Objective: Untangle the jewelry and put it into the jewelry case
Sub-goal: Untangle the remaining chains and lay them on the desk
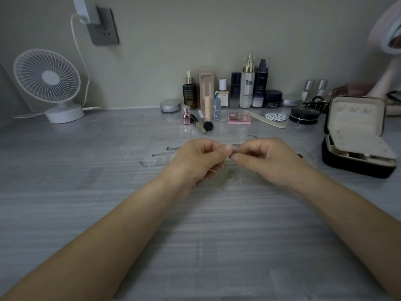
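Observation:
My left hand (200, 158) and my right hand (263, 158) meet at the middle of the grey table, each pinching a thin silver chain between thumb and fingertips. Where the chain passes between them is too small to make out. More silver chains (159, 158) lie spread on the table to the left of my left hand, and a short piece of chain (252, 136) shows beyond my right hand. The black jewelry case (355, 135) stands open at the right, its cream lining and compartments showing.
A white desk fan (48, 83) stands at the back left, its cable running to a wall socket (104, 27). Several cosmetic bottles (247, 83), brushes, a pink palette (239, 117) and a black compact (304, 115) line the back. A round mirror (388, 29) stands far right.

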